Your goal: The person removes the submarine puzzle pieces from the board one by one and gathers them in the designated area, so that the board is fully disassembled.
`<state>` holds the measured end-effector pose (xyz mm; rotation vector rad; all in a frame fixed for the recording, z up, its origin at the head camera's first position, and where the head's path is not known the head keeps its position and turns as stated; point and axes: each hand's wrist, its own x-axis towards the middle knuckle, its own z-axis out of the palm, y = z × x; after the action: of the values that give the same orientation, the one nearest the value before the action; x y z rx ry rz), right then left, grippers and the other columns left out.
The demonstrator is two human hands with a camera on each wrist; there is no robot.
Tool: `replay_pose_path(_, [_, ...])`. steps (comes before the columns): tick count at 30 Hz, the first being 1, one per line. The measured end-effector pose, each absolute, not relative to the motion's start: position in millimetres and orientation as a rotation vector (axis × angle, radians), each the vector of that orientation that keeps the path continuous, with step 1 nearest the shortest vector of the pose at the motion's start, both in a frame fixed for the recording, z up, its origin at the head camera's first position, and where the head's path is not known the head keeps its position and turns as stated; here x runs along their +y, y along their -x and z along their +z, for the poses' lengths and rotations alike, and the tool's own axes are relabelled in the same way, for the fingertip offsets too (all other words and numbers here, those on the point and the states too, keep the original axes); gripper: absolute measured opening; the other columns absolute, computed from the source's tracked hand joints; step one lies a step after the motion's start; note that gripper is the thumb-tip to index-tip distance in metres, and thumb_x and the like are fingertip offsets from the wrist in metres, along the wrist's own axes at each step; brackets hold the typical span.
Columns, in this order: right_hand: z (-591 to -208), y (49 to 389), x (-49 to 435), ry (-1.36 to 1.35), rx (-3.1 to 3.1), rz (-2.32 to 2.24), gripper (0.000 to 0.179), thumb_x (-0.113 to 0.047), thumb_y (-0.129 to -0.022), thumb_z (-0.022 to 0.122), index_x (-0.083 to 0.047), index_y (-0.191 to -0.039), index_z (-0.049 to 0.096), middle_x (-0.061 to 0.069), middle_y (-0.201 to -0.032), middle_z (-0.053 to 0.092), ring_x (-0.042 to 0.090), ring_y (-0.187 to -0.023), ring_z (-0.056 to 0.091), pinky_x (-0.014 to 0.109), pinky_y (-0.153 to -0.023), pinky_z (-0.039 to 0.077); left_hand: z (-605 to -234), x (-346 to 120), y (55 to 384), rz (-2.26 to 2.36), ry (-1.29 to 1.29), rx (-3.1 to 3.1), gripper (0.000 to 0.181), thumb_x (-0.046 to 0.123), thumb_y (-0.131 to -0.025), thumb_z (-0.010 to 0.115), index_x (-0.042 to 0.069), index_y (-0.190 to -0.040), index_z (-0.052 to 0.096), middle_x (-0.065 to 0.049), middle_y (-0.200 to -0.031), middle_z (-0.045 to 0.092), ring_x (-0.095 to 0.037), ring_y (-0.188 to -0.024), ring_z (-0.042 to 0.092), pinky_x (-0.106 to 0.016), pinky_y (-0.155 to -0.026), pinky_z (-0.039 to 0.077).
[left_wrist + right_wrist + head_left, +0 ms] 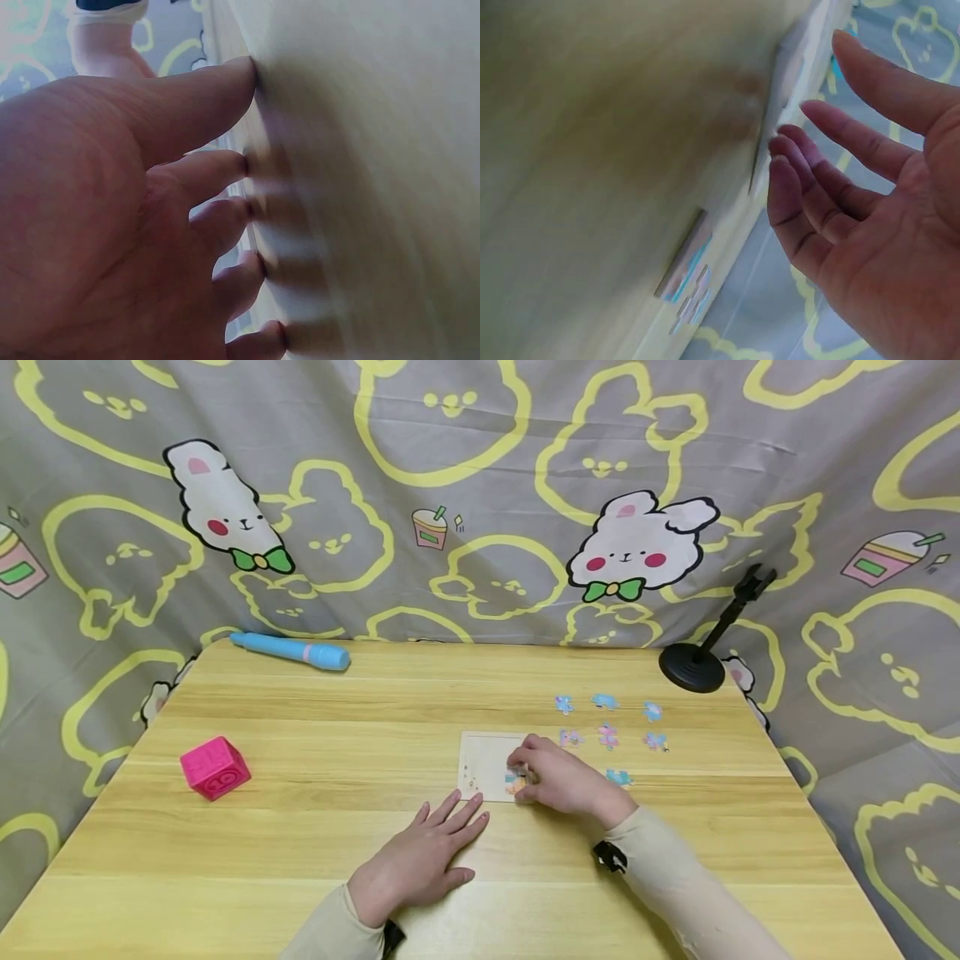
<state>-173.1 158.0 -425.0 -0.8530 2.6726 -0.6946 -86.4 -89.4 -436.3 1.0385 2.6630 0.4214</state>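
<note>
A pale, shallow jigsaw board (pixel 486 762) lies flat at mid-table. Coloured puzzle pieces (pixel 514 783) sit at its lower right corner, partly covered by my right hand (pixel 566 781). In the right wrist view, the thumb (pixel 885 86) stands apart from the loosely bent fingers (pixel 787 196), with nothing visible between them. My left hand (pixel 420 858) is spread on the table, fingertips at the board's lower left edge. The left wrist view shows its fingertips touching the surface. To the right of the board lie several loose jigsaw pieces (pixel 608 737), blue and pink.
A pink cube (pixel 215 767) sits at the left of the wooden table (pixel 337 735). Along the back edge lies a blue microphone-shaped stick (pixel 292 650). A black stand (pixel 693 667) occupies the back right corner. A patterned curtain (pixel 480 527) hangs behind.
</note>
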Motion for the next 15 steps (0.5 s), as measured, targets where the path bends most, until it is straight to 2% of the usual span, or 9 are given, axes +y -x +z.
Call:
replay_pose_path(4, [-428.6, 174.6, 152.9, 0.883, 2.668, -0.687, 0.038, -0.021, -0.082, 0.082, -0.008, -0.114, 0.067, 0.001, -0.104, 0.051, 0.015, -0.087, 0.047, 0.034, -0.079, 0.044, -435.6, -89.1, 86.0, 0.419, -1.037, 2.665, 0.065, 0.033, -0.094, 0.066, 0.010, -0.150, 0.043, -0.007, -0.159, 0.027, -0.033, -0.145, 0.021, -0.060, -0.106, 0.030])
replay_pose_path(10, [-432.9, 177.1, 150.3, 0.920, 2.687, -0.646, 0.029, -0.020, -0.080, 0.084, -0.012, -0.099, 0.064, 0.000, -0.098, 0.048, 0.017, -0.089, 0.045, 0.034, -0.078, 0.043, -435.6, -88.6, 86.4, 0.402, -1.024, 2.671, 0.064, 0.034, -0.095, 0.065, 0.012, -0.150, 0.042, -0.006, -0.160, 0.027, -0.031, -0.146, 0.020, -0.058, -0.108, 0.030])
replay_pose_path(15, [-434.3, 178.3, 148.5, 0.936, 2.700, -0.618, 0.030, -0.018, -0.079, 0.085, -0.012, -0.096, 0.061, -0.001, -0.095, 0.047, 0.019, -0.096, 0.045, 0.035, -0.080, 0.043, -436.4, -88.6, 87.0, 0.381, -1.013, 2.672, 0.065, 0.036, -0.095, 0.064, 0.013, -0.151, 0.042, -0.005, -0.160, 0.026, -0.030, -0.146, 0.020, -0.057, -0.108, 0.029])
